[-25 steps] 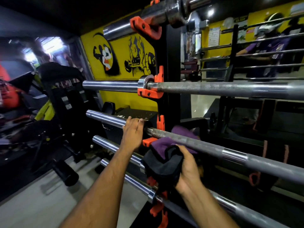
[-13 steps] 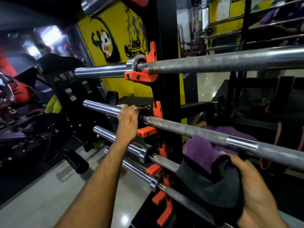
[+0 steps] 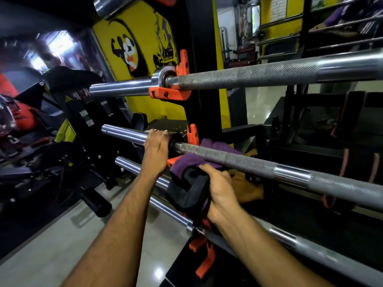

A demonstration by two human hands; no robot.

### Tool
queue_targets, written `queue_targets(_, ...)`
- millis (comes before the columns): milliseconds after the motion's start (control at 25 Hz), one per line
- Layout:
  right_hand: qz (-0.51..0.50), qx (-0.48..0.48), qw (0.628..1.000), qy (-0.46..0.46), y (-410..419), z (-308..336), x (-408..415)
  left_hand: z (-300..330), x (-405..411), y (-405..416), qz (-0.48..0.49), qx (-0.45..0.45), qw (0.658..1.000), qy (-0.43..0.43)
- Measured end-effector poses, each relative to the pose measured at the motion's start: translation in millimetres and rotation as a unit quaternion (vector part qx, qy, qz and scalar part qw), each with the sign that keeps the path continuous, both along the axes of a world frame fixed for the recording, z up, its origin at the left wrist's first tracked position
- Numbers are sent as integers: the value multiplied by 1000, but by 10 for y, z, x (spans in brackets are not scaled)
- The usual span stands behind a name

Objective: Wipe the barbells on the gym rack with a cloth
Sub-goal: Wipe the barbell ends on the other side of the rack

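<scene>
I take the orange hook on the black rack upright as my landmark. Left of that hook, the smooth sleeve of the middle barbell sticks out toward the gym floor, and my left hand rests on it right at the collar, fingers curled over the top of the sleeve — a steadying hold, as I judge it.

Just right of the hook and slightly below, the purple and black cloth is bunched under the knurled shaft, a purple fold showing behind the bar as well, so it looks wrapped round the bar from beneath. My right hand is clamped on the hanging bundle, fingers closed tight round the fabric.

Above the hook sits another barbell in its own orange cradle; below it two more bars run down the rack.

I read this as the wiping step on the middle bar, at the end of the shaft nearest the upright. The next move calls for drawing the cloth rightward along the knurling toward the smooth ring — keeping it pressed to the steel while my left hand stops the bar from rolling.
</scene>
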State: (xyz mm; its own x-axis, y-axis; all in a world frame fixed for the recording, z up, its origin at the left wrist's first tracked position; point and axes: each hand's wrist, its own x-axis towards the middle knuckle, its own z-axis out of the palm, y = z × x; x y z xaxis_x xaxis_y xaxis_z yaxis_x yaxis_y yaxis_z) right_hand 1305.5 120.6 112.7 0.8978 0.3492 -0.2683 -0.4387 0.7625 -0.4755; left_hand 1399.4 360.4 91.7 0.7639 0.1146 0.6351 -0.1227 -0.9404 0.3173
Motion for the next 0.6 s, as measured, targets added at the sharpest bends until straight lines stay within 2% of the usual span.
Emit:
queue_targets(120,-5,-9,1000,1,-201,-38,-42,10,-6,-37,6,-5,1000,0)
queue_targets(240,-65,-19,998,1,-700,-38,-290,7,-6,-18,-13,4,1000,-18)
queue_targets(400,-158,-63,985,2,-1149,46,-701,-10,173,153,36,113,993,25)
queue_targets(600,-187,-94,978,-8,-1056,-47,-702,0,174,154,13,70,997,24)
